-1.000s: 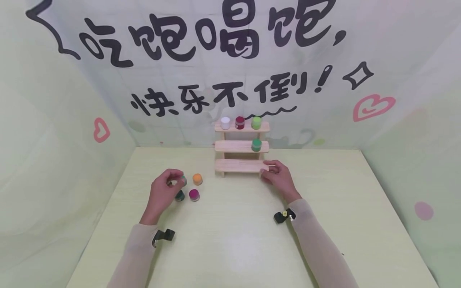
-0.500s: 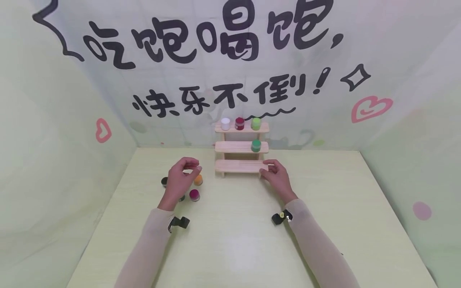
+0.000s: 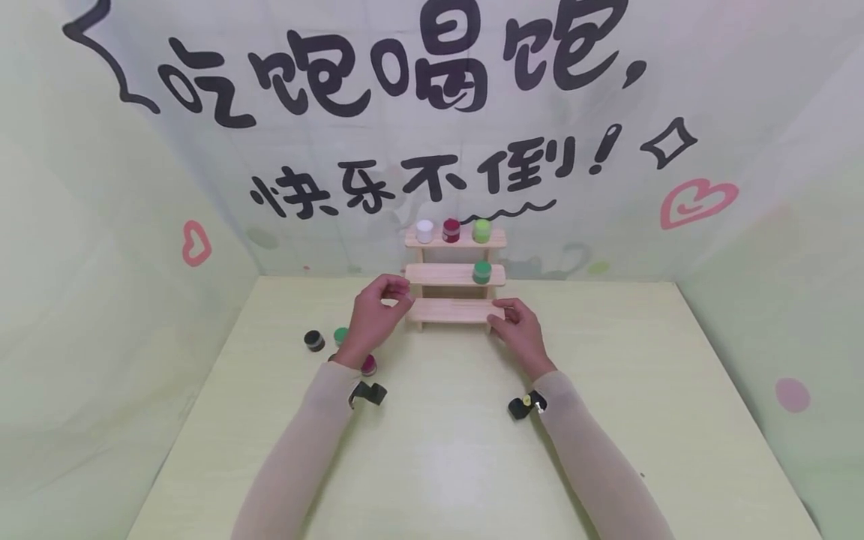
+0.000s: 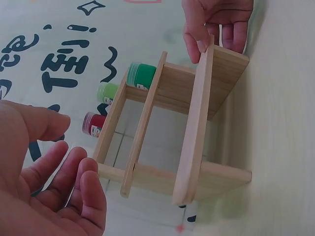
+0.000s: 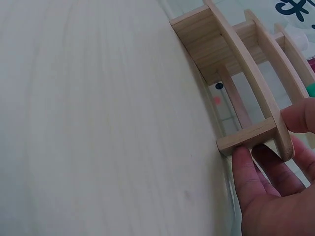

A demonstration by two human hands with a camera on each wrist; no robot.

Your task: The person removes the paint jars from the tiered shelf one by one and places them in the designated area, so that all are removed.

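A three-tier wooden rack (image 3: 448, 309) stands at the back of the table. My right hand (image 3: 523, 337) grips the right end of its lowest shelf, thumb on top and fingers against the support beneath, as the right wrist view shows. By the left end hovers my left hand (image 3: 378, 316), fingers loosely bent; in the left wrist view nothing lies between them. White (image 3: 424, 231), dark red (image 3: 451, 230) and light green (image 3: 482, 230) paint jars line the top shelf. On the middle shelf's right end sits a green paint jar (image 3: 482, 271).
Left on the table are a black-lidded jar (image 3: 313, 340), a green-lidded jar (image 3: 341, 335) and a magenta jar (image 3: 368, 365). The left hand and wrist partly cover this group. A printed cloth (image 3: 580, 202) hangs behind the rack.
My left hand has moved right and away from me, from the loose jars to the rack's left end. The orange jar is now hidden behind it. My right hand keeps its grip on the rack.
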